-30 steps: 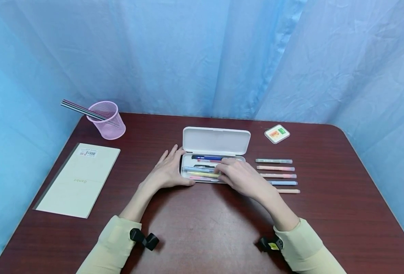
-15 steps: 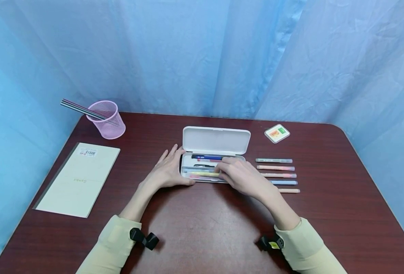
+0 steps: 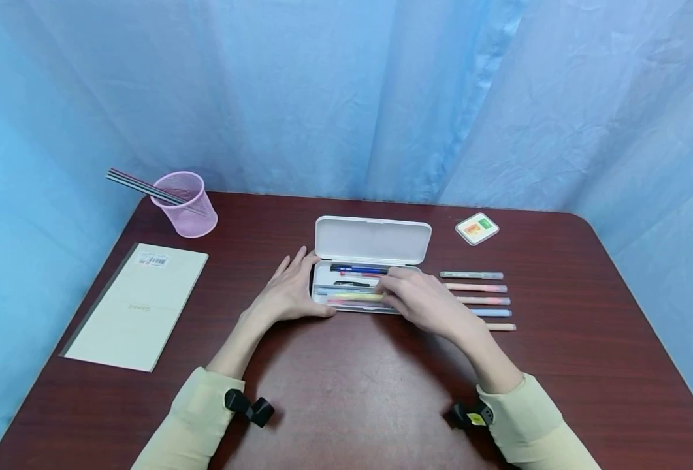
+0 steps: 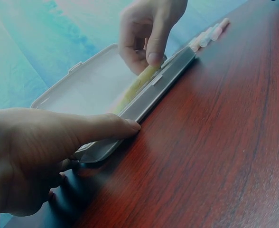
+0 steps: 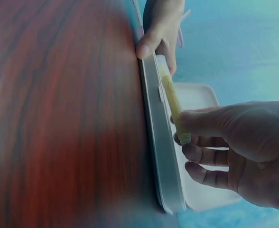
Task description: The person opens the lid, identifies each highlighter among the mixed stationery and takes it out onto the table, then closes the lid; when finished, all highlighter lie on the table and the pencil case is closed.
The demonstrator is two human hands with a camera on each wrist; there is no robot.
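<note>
A white pencil case (image 3: 373, 239) lies on the table with its lid tipped back. My left hand (image 3: 287, 294) holds the case's left end, thumb along the front edge and the other fingers spread toward the back corner. Inside the case are a blue pen (image 3: 359, 269) and several other pens, partly hidden by my right hand (image 3: 419, 301). Thumb and fingertips of that hand pinch a yellow marker (image 5: 172, 97) near one end. The marker lies lengthwise over the case's front side, its far end pointing to my left hand.
Several pastel markers (image 3: 471, 275) lie in a column right of the case. Behind them is a small flat box (image 3: 477, 229) with an orange and green pattern. At left are a notebook (image 3: 137, 307) and a purple mesh pen cup (image 3: 196, 220) holding thin striped sticks (image 3: 137, 184).
My right hand has shifted slightly to the right, and the yellow marker has moved with it. My left hand keeps its place on the case.
</note>
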